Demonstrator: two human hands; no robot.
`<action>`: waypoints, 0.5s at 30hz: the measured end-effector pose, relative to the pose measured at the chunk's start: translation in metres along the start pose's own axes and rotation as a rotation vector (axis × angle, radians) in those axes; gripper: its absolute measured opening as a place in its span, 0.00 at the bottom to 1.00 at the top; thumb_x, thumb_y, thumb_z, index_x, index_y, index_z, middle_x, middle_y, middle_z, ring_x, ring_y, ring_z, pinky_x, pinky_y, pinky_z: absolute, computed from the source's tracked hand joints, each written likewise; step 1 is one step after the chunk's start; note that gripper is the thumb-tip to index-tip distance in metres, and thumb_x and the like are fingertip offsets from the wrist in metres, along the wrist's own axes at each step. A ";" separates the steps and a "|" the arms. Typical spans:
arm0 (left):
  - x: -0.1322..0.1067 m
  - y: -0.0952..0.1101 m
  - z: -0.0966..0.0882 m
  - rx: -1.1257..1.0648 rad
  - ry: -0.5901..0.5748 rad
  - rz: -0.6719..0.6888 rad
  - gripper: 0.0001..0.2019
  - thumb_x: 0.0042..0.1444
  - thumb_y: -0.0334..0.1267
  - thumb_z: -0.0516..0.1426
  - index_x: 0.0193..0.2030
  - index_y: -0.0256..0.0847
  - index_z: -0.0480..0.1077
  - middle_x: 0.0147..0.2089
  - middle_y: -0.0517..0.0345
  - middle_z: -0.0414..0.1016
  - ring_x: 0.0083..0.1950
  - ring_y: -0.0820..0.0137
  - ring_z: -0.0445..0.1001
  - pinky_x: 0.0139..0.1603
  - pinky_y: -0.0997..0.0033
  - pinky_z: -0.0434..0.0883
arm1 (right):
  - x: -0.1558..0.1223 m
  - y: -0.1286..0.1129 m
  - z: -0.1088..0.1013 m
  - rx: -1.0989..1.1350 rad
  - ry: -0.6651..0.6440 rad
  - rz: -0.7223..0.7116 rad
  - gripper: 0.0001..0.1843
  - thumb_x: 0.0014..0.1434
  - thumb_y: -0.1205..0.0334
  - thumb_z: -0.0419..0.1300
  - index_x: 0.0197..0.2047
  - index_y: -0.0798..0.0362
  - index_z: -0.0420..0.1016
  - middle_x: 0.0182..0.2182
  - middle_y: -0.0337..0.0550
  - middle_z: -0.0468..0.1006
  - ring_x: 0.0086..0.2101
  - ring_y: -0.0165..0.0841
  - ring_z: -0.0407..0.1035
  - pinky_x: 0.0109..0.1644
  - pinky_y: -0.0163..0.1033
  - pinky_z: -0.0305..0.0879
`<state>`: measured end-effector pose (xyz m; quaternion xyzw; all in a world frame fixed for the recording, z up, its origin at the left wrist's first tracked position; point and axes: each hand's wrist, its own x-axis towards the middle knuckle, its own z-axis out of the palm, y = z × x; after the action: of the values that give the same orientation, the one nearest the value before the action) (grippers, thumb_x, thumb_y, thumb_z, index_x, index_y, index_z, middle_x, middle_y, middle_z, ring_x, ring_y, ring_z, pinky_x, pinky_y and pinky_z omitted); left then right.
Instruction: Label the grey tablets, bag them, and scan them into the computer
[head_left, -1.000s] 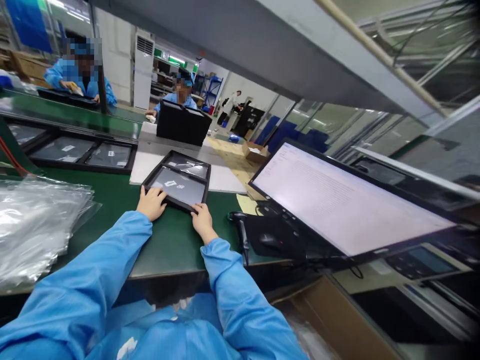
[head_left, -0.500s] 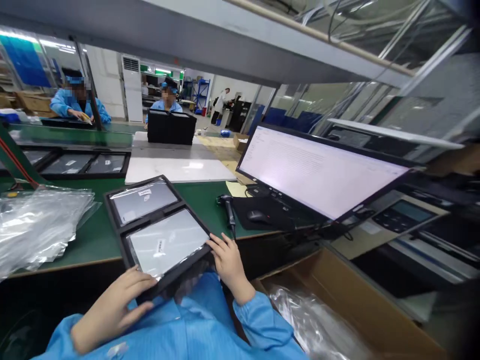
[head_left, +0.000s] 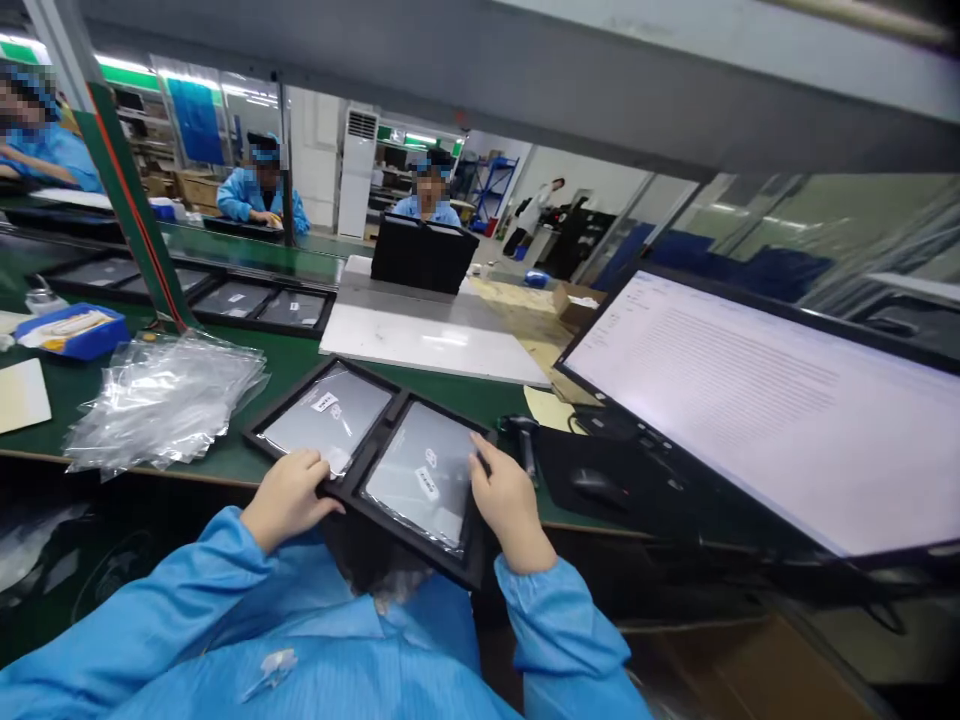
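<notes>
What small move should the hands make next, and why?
Perhaps ease the black two-compartment tray a little forward onto the green table: the left hand and right hand hold it, and its near right corner juts past the table edge.

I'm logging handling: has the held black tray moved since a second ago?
Yes: the black tray has come nearer, from overlapping the white board to this side of it.
</notes>
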<state>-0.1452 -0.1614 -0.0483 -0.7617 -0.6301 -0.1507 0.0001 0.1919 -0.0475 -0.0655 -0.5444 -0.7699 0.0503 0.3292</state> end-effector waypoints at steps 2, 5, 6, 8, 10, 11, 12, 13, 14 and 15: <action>0.005 0.013 0.006 0.005 -0.001 -0.054 0.20 0.52 0.52 0.72 0.35 0.40 0.71 0.39 0.47 0.75 0.46 0.52 0.76 0.48 0.55 0.72 | -0.008 -0.004 0.009 0.016 -0.029 -0.023 0.25 0.68 0.54 0.57 0.62 0.54 0.81 0.63 0.55 0.78 0.65 0.52 0.69 0.70 0.58 0.66; 0.014 0.024 0.008 0.020 -0.056 -0.096 0.19 0.54 0.53 0.71 0.36 0.40 0.72 0.41 0.46 0.77 0.47 0.51 0.77 0.47 0.55 0.72 | -0.015 0.007 0.024 -0.039 -0.087 0.026 0.24 0.65 0.53 0.60 0.59 0.53 0.82 0.66 0.56 0.74 0.69 0.56 0.63 0.71 0.63 0.64; 0.018 0.026 0.007 0.015 -0.086 -0.093 0.19 0.54 0.52 0.71 0.37 0.40 0.73 0.42 0.45 0.77 0.48 0.50 0.77 0.47 0.56 0.72 | -0.013 0.014 0.028 -0.039 -0.102 0.044 0.23 0.65 0.55 0.59 0.59 0.53 0.83 0.67 0.56 0.74 0.69 0.56 0.64 0.71 0.63 0.65; 0.028 0.027 0.001 -0.030 -0.172 -0.068 0.19 0.53 0.52 0.71 0.36 0.40 0.74 0.42 0.46 0.78 0.48 0.51 0.78 0.45 0.58 0.71 | -0.004 0.029 0.034 -0.009 -0.123 0.068 0.22 0.65 0.60 0.57 0.58 0.53 0.83 0.67 0.54 0.73 0.67 0.53 0.68 0.70 0.58 0.68; 0.047 0.023 -0.009 -0.171 -0.319 -0.041 0.19 0.52 0.53 0.71 0.35 0.40 0.74 0.38 0.50 0.79 0.43 0.54 0.78 0.41 0.61 0.69 | 0.011 0.042 0.037 0.033 -0.138 0.071 0.23 0.63 0.67 0.55 0.57 0.52 0.84 0.67 0.52 0.74 0.64 0.48 0.71 0.69 0.53 0.71; 0.062 0.017 -0.015 -0.296 -0.399 -0.045 0.19 0.53 0.54 0.70 0.34 0.41 0.75 0.35 0.52 0.79 0.40 0.56 0.78 0.40 0.62 0.69 | 0.019 0.046 0.038 0.050 -0.147 0.065 0.25 0.61 0.70 0.54 0.56 0.52 0.84 0.67 0.50 0.74 0.64 0.45 0.72 0.68 0.50 0.71; 0.081 0.008 -0.021 -0.447 -0.438 -0.086 0.18 0.55 0.55 0.69 0.34 0.41 0.76 0.33 0.54 0.78 0.37 0.58 0.78 0.38 0.63 0.69 | 0.027 0.049 0.038 0.062 -0.156 0.058 0.26 0.60 0.72 0.53 0.56 0.52 0.84 0.66 0.49 0.75 0.64 0.44 0.73 0.69 0.48 0.71; 0.104 -0.003 -0.028 -0.596 -0.414 -0.162 0.18 0.57 0.55 0.67 0.35 0.41 0.78 0.33 0.55 0.79 0.35 0.60 0.77 0.38 0.65 0.69 | 0.035 0.051 0.039 0.068 -0.165 0.050 0.27 0.60 0.74 0.52 0.57 0.52 0.84 0.66 0.49 0.75 0.64 0.42 0.73 0.69 0.47 0.70; 0.129 -0.019 -0.035 -0.728 -0.335 -0.268 0.17 0.60 0.54 0.65 0.37 0.40 0.79 0.34 0.54 0.80 0.35 0.62 0.77 0.38 0.65 0.70 | 0.041 0.052 0.039 0.071 -0.174 0.044 0.28 0.60 0.74 0.52 0.57 0.53 0.84 0.66 0.49 0.75 0.64 0.42 0.72 0.70 0.47 0.69; 0.155 -0.037 -0.042 -0.800 -0.128 -0.430 0.17 0.60 0.52 0.65 0.39 0.38 0.79 0.36 0.52 0.80 0.36 0.62 0.77 0.38 0.66 0.71 | 0.047 0.053 0.039 0.072 -0.182 0.042 0.28 0.60 0.75 0.51 0.58 0.54 0.84 0.66 0.49 0.74 0.64 0.41 0.73 0.70 0.47 0.69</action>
<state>-0.1658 -0.0131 0.0203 -0.5617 -0.6648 -0.3315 -0.3641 0.2032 0.0254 -0.0981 -0.5412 -0.7829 0.1341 0.2760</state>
